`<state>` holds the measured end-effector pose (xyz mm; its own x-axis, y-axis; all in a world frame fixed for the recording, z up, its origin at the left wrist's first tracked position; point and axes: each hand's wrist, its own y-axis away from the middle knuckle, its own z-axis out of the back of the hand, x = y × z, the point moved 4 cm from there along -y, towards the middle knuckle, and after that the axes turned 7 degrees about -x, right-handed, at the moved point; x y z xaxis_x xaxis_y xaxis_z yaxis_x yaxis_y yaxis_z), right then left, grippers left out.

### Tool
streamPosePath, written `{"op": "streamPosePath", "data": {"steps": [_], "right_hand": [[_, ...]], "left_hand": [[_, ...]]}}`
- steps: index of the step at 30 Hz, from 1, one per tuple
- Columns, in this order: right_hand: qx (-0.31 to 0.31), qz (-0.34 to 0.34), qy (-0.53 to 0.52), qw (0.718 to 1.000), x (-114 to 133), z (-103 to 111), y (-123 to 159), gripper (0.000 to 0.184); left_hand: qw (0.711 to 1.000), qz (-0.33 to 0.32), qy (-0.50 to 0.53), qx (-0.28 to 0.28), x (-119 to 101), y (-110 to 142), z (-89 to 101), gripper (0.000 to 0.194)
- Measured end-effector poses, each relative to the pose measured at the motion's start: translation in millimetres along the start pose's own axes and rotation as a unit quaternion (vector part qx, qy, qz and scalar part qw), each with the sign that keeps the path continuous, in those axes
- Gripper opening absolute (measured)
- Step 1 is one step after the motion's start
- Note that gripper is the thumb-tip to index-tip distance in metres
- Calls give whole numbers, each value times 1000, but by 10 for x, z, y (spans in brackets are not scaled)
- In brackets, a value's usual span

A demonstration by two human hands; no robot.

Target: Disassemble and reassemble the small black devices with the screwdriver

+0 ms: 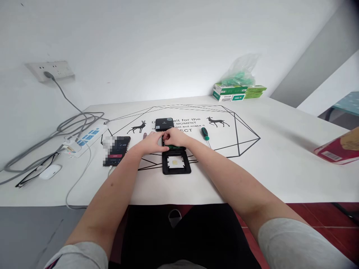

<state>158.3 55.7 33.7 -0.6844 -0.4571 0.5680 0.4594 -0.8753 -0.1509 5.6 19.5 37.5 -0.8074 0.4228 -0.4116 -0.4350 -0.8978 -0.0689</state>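
A small black device case (177, 173) lies unfolded on the table. Its near half holds a white square plate with a yellowish patch, and in the far half a green circuit board (173, 147) shows in part. My left hand (153, 142) grips the left side of that far half, thumb at the near edge and fingers at the far one. Over the board, my right hand (176, 137) is closed with its fingertips bent down; what they hold, if anything, is hidden. Just beyond my hands lies a flat black box (164, 124) with labels.
To the right lies a green-handled screwdriver (205, 133). On the left are a phone (119, 151), a power strip (89, 139) with coiled cables, glasses and a white earbud case (50, 172). Green-white boxes (230, 92) stand at the back right; a red bag (336, 151) is far right.
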Motion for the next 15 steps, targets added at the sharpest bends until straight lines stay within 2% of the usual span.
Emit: {"op": "streamPosePath", "data": {"steps": [7,10,12,15], "right_hand": [[25,-3,-102,994,-47,73,-6,10],[30,5,-130,991,-35,130,19,10],[10,-15,-117,993,-72,208,42,10],[-74,-98,-37,992,-220,402,116,25]], "left_hand": [[1000,-4,11,-28,2,-21,3,67],[998,-4,32,-45,-3,-12,21,66],[997,1,43,-60,-6,-1,38,65],[994,13,66,-85,1,8,52,63]]}}
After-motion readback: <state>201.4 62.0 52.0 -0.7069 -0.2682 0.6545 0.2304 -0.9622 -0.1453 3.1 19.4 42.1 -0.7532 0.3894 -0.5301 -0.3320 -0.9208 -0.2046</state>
